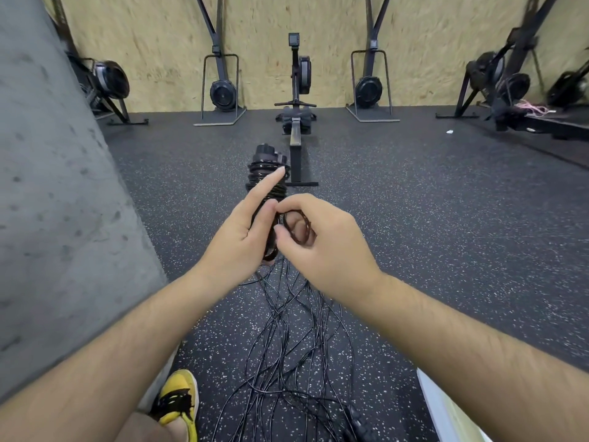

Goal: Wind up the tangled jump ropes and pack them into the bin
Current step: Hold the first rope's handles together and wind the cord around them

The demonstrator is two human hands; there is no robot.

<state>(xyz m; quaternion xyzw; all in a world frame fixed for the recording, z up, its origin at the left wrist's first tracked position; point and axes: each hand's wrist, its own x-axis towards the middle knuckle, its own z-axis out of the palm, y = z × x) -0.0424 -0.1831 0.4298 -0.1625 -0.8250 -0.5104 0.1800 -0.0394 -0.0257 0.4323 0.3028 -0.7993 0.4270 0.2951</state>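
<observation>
Left hand [240,240] grips the coiled bundle [266,175], right hand [328,250] pinches a loop [298,229]; I'd lay it snug, rope taut

Speckled rubber floor [446,218], plywood wall [318,20]

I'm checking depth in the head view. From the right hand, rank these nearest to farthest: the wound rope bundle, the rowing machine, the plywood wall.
1. Wound rope bundle: gripped by the left hand and pinched by the right hand, just to its left.
2. Rowing machine: on the floor straight ahead.
3. Plywood wall: at the back, behind the rowing machine.
</observation>
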